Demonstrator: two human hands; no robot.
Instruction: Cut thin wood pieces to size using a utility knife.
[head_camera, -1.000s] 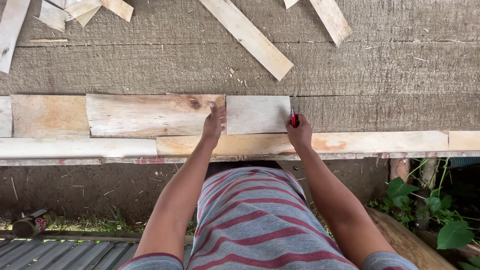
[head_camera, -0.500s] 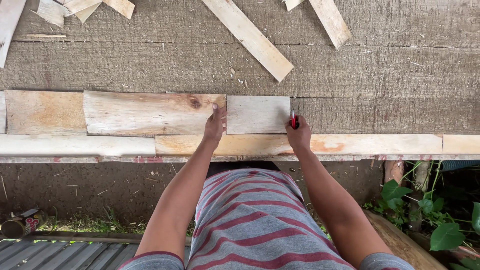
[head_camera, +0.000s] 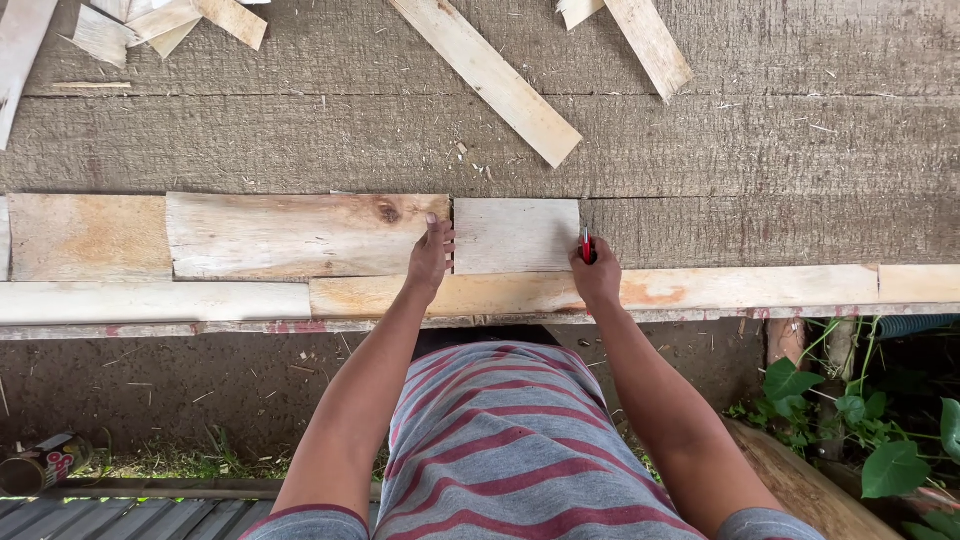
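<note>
Rough grey plank table (head_camera: 760, 150), strewn with pale wood offcuts (head_camera: 485, 75) at the far edge; short boards (head_camera: 300, 235) laid end to end near the front, alongside a small square piece (head_camera: 515, 235).

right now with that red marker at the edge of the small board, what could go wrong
The small board lies loose, steadied only by the left hand at its left edge, so it may shift under the red marker in the right hand. It also sits near the bench edge and could slide off.
</note>
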